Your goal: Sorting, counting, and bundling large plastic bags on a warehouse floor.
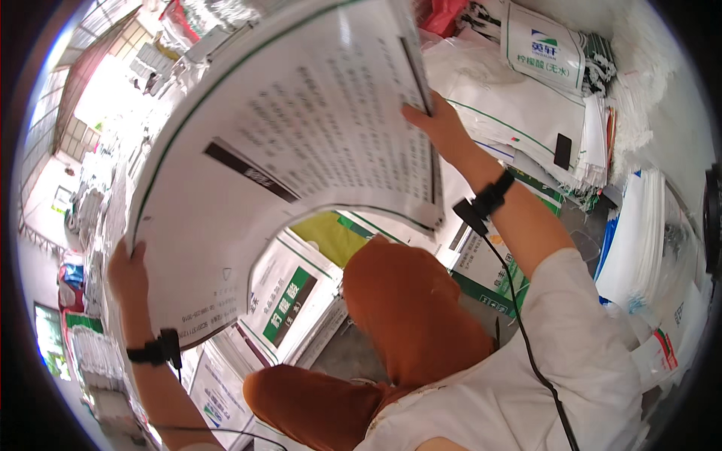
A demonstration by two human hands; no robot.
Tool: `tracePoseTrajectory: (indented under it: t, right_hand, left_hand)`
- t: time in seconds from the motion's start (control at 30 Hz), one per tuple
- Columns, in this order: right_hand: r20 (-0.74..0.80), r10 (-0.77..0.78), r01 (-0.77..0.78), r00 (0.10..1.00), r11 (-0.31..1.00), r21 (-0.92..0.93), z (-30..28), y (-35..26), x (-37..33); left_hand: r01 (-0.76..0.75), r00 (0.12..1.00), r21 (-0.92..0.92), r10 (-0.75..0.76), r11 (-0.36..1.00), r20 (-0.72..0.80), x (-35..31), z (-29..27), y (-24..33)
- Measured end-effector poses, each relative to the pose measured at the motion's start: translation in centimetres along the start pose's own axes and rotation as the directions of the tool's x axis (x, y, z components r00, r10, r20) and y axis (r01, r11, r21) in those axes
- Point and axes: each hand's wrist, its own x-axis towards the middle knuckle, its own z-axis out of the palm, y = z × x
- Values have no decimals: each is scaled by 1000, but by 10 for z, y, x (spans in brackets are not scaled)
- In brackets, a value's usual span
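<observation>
A large, flat white sack [195,210] is stretched out between my two hands and curves up in front of me. It has rows of dark print, a black band and a dark green edge line. My left hand [129,274] pinches its left edge, thumb on the printed face. Higher up, my right hand [444,131] grips the opposite edge, its thumb also on the face. The fingers behind the sack are hidden. Below the held sack lie piled white-and-green printed sacks [289,301] and a yellow-green one [327,239].
My bent knees [406,301] are close under the sack. At the upper right, a dark phone-like thing [562,152] lies on a stack of white sacks [519,113]. More bundled sacks [639,240] stand at the right, and tall stacks [98,361] line the left. Cables hang from both wrist straps.
</observation>
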Motion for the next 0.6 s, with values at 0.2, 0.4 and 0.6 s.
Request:
tracePoseTrajectory:
  t: [0.2, 0.4, 0.6]
  right_hand:
    - [-178, 446, -376, 877, 868, 324, -79, 127, -61]
    - [-142, 736, -568, 662, 616, 545, -99, 240, -93]
    - [-391, 888, -735, 243, 431, 523, -121, 374, -145]
  left_hand:
    - [-427, 866, -2, 410, 904, 286, 139, 92, 220]
    - [-686, 721, -7, 681, 728, 130, 206, 178, 383]
    - [-506, 730, -541, 667, 672, 146, 32, 316, 452]
